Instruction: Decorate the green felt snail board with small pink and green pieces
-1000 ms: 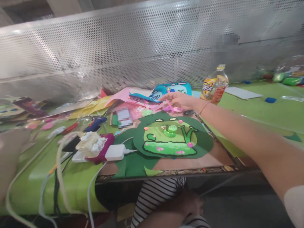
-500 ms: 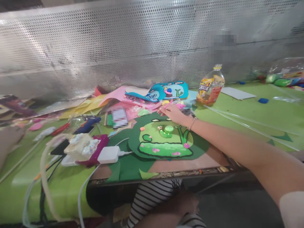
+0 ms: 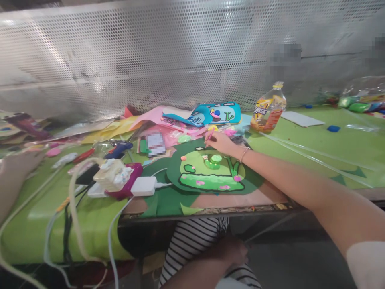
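My right hand point(image 3: 219, 142) is closed round a thin pink stick point(image 3: 211, 134), held at a slant above the far edge of a craft picture. This picture point(image 3: 192, 186) has a dark green border, a lighter green ground, a green snail point(image 3: 215, 160), plant stems and pink flower shapes. It lies flat on the table in front of me. Below the table edge my left hand point(image 3: 236, 252) rests in shadow on my striped trousers point(image 3: 192, 245); its fingers do not show clearly.
A plug strip point(image 3: 114, 180) with a white charger point(image 3: 143, 186) and cables stands left of the picture. Behind are coloured sheets, a blue craft picture point(image 3: 224, 114) and a juice bottle point(image 3: 268, 110). Another person's arm point(image 3: 16, 176) reaches in from the left. A perforated metal panel point(image 3: 150, 60) closes the back.
The view has shifted slightly. My right hand stays above the picture's far edge, and the pink stick in it now stands more upright. The other person's arm reaches further in.
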`<state>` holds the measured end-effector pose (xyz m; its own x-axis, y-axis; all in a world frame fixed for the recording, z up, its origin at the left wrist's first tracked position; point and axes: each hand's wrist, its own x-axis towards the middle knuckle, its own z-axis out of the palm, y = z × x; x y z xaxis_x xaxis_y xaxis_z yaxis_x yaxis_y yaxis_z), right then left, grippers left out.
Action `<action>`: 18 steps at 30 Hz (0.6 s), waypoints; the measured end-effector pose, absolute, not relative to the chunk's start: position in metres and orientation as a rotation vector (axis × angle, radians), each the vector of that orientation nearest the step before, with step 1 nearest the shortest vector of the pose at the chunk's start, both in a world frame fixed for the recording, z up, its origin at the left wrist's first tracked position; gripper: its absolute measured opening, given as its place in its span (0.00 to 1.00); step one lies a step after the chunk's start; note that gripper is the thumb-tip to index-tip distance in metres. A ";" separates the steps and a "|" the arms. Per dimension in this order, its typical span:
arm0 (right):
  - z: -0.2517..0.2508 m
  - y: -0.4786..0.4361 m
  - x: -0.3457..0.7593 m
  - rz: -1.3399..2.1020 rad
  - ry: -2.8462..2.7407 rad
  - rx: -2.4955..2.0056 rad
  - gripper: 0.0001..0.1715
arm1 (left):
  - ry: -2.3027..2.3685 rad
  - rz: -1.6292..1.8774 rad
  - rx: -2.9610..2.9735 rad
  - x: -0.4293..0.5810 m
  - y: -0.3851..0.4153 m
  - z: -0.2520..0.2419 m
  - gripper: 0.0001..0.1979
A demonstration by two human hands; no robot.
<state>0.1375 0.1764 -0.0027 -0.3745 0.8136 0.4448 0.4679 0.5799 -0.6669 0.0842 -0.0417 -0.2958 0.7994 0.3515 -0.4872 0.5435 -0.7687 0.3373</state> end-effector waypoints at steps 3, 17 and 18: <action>-0.002 0.176 0.138 0.592 -2.026 -1.057 0.02 | 0.689 -0.585 2.537 0.082 -0.043 -0.287 0.22; -0.007 0.175 0.134 0.572 -2.041 -1.046 0.06 | 0.682 -0.598 2.566 0.081 -0.046 -0.275 0.20; -0.008 0.175 0.133 0.600 -2.041 -1.042 0.07 | 0.683 -0.597 2.563 0.081 -0.046 -0.274 0.20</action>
<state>0.1332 0.1752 -0.0076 -0.3841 0.8273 0.4099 0.4738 0.5577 -0.6816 0.0814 -0.0459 -0.2738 0.7872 0.3628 -0.4987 0.5430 -0.7912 0.2814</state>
